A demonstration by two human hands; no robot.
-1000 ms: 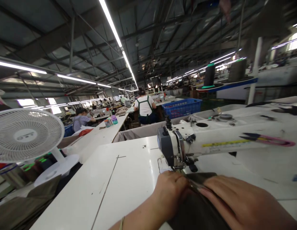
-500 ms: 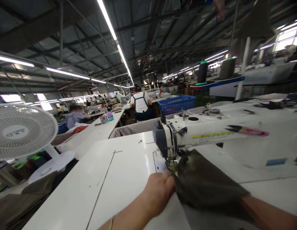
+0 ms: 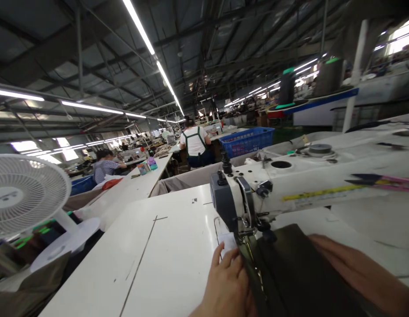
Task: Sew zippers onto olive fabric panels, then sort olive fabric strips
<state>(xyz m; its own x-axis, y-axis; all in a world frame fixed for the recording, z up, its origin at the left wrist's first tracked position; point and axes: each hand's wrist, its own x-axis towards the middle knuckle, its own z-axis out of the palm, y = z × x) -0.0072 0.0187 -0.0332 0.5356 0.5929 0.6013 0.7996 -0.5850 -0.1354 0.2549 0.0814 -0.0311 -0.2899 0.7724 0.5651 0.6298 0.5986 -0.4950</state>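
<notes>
A dark olive fabric piece (image 3: 290, 273) lies under the head of a white sewing machine (image 3: 239, 193). A gold-coloured strip (image 3: 257, 268), perhaps zipper teeth, runs along the fabric near its left edge. My left hand (image 3: 229, 279) is at that edge, just in front of the presser foot; its outer fingers spread on the table and metal plate, while those nearest the fabric curl at its edge, the thumb hidden. On the fabric's right side, my right hand (image 3: 346, 262) rests flat with fingers extended, the fingertips partly hidden.
Pink-handled thread snips (image 3: 382, 180) lie on the machine arm beside a yellow tape (image 3: 323, 193). A white fan (image 3: 29, 198) stands left of the white table (image 3: 164, 246). Beyond are a blue crate (image 3: 247, 141), thread cones (image 3: 286, 88) and two seated co-workers (image 3: 194, 141).
My left hand has drawn back slightly from the needle area, its fingers spreading. My right hand has come forward along the fabric, which now lies flatter. The camera view has shifted closer.
</notes>
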